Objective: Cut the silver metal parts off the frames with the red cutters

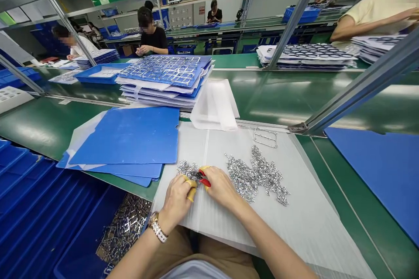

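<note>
Careful at that bench (49,115): could drag the sheet (310,222) with a forearm (262,232) and spill everything. Can't read grip on left hand (176,197). Got right hand (221,186) curled round red tool (204,182) at left pile (187,168); could slip that close and nip a wrapped finger (191,184).

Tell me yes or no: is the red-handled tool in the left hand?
No, the red-handled tool is gripped in the right hand.
</note>
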### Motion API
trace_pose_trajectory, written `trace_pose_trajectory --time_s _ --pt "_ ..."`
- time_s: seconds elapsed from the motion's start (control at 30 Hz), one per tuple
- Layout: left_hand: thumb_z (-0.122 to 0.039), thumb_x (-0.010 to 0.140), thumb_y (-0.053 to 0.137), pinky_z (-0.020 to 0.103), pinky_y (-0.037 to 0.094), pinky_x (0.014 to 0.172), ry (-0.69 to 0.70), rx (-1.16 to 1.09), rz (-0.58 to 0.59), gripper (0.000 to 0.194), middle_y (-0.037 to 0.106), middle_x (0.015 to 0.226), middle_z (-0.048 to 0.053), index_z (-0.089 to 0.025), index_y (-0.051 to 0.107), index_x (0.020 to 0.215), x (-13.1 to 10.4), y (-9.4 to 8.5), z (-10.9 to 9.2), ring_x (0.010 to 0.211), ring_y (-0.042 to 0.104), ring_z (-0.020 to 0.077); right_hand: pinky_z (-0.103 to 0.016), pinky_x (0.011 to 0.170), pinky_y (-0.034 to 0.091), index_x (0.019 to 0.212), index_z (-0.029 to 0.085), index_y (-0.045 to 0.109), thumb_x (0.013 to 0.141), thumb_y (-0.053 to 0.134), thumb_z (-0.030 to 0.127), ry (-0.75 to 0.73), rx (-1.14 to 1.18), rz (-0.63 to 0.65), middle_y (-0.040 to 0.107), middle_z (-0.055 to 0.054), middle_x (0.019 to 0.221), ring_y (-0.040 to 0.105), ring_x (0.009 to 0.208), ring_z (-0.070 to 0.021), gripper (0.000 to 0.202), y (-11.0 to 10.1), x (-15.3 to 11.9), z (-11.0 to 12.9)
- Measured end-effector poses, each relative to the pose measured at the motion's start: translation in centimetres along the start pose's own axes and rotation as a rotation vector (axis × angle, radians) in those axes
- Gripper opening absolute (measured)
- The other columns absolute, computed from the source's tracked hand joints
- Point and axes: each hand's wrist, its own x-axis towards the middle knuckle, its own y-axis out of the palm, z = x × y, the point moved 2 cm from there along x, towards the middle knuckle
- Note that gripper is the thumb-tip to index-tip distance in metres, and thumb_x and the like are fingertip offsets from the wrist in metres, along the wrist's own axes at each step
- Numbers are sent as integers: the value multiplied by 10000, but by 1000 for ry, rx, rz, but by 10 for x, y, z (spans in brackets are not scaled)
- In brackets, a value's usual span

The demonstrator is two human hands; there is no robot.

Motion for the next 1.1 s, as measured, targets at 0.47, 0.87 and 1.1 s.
trace_pose_trajectory --time_s 0.47,0.87,1.1 --pt "-117 862 483 352 403 729 49 161 35 198 587 822 62 -209 650 916 10 0 -1 826 519 212 -303 782 411 1061 214 571 782 497 108 -124 50 110 651 -46 974 589 902 -188 308 -21 10 -16" --pt "-73 846 456 381 358 691 205 457 190 225 575 782 70 -201 625 771 36 -2 -17 780 505 228 -286 672 435 1027 221 561 753 541 245 215 620 -74 607 15 775 557 709 -148 276 -26 -42 -31" --pt "-163 879 463 360 406 738 89 46 101 145 639 920 66 -209 596 910 36 -11 -7 847 568 216 -271 631 419 974 203 556 730 606 307 281 1110 -206 545 35 720 511 649 -117 270 -19 -42 -27"
